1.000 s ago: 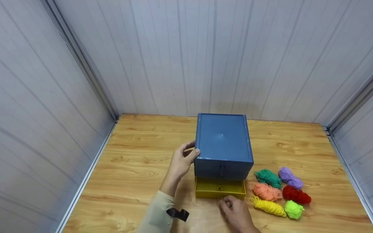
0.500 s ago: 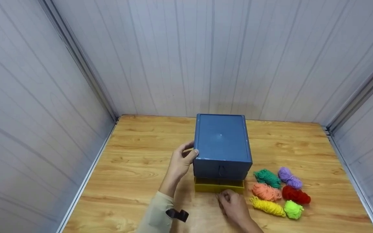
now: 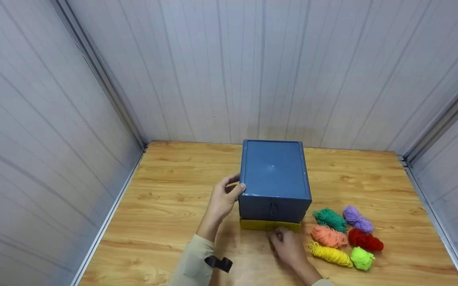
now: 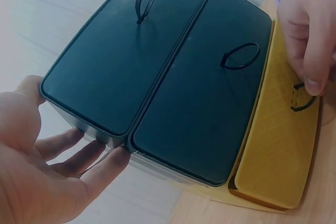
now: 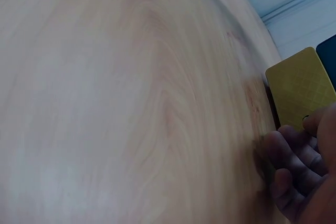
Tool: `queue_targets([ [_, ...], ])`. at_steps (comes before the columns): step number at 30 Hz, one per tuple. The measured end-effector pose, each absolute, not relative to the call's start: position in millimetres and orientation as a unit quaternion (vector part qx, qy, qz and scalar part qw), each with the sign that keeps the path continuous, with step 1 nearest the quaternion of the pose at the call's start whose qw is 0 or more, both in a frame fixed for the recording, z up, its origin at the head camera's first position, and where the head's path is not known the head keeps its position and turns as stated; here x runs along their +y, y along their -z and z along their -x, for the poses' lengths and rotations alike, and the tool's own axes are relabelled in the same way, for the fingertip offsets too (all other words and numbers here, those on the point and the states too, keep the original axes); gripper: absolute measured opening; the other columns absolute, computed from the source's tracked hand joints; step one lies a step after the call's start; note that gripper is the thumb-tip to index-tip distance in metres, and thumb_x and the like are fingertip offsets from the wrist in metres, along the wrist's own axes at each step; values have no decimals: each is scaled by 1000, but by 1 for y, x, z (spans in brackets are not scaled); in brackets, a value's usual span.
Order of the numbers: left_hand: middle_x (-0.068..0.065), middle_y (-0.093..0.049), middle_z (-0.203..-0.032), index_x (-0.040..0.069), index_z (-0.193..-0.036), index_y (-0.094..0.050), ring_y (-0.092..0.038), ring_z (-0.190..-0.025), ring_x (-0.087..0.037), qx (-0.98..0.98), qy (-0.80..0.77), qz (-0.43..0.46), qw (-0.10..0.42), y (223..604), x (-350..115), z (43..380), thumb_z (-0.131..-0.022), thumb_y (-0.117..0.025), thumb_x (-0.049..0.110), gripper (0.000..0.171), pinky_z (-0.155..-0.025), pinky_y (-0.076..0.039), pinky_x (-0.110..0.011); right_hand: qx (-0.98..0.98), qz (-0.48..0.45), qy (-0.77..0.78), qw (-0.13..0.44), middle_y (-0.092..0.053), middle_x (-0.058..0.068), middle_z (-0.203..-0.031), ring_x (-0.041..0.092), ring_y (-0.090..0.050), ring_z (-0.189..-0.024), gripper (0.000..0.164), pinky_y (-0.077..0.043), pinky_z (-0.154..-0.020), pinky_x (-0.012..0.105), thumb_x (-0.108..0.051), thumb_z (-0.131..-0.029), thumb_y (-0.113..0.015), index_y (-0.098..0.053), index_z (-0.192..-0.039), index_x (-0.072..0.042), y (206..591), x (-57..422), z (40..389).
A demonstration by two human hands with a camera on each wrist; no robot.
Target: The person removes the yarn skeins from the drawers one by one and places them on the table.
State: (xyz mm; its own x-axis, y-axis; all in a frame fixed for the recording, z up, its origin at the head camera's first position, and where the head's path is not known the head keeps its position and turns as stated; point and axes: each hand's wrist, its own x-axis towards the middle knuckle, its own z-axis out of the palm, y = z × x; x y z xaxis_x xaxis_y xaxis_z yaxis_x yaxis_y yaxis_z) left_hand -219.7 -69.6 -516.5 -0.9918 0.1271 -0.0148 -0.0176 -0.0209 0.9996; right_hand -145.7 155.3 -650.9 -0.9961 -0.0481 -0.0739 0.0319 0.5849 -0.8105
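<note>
A small blue drawer cabinet stands on the table, with two dark drawer fronts above a yellow bottom drawer. My left hand holds the cabinet's left side near the front, thumb over the top edge and fingers along the side wall. In the left wrist view, black loop pulls hang on the dark fronts. My right hand is at the yellow drawer, pinching its black loop pull between thumb and finger. The yellow front sits almost flush beneath the dark ones. The drawer's inside is hidden.
Several yarn bundles lie right of the cabinet: green, purple, orange, red, yellow and lime. Pale panel walls enclose the wooden table at the back and sides.
The yellow drawer has slid inward from partly pulled out to nearly closed, with my right hand moving forward along with it. My left hand has stayed on the cabinet's side.
</note>
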Motion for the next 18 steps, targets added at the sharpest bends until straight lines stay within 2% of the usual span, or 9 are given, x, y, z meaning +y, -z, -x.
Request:
queue_targets([
  [7,-21,-57,-142,-1,-144,-55,-62,-124,-31,692,-719,-37,46,519,-69,221,-99,-66,15,49,-96,-57,-38,876,-1,477,73,-66,2,-65,12,-59,-51,20,-46,-48,27,-24,-102,-62,-66,-89,-9,651,155,150],
  [18,-19,-59,-140,2,-143,-57,-61,-126,-33,697,-715,-32,42,518,-68,217,-99,-67,17,47,-98,-56,-39,871,3,484,81,-66,1,-69,13,-59,-55,21,-48,-50,28,-27,-103,-62,-68,-95,-8,651,157,149],
])
